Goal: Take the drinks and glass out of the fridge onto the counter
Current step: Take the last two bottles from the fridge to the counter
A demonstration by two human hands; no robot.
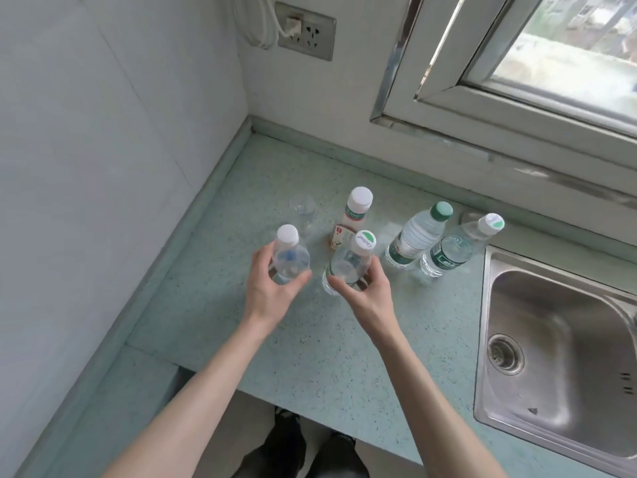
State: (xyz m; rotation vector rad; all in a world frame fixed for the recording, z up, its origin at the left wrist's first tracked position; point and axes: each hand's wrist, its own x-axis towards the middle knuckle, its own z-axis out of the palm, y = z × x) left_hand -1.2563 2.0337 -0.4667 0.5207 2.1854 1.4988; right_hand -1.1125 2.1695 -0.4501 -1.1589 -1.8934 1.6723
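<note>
Two bare hands grip clear plastic bottles over a speckled pale-green worktop (310, 339) in a tiled kitchen corner. The left hand (272, 288) has its fingers wrapped round a white-capped bottle (289, 257) with a blue mark on its side; the right hand (368, 288) closes its fingers on a bottle (348, 263) whose white-and-green cap carries cursive writing too small to read. Behind them stand a clear glass (305, 212), a white-capped bottle with a pink label (355, 212) and a small red-and-white carton (341, 238). To the right, two ribbed water bottles stand side by side, one green-capped (417, 236), one with a green-and-white cap (455, 246), both with green labels. A steel sink (551, 322) sits at the right; a wall socket (306, 31) holds a white plug.
</note>
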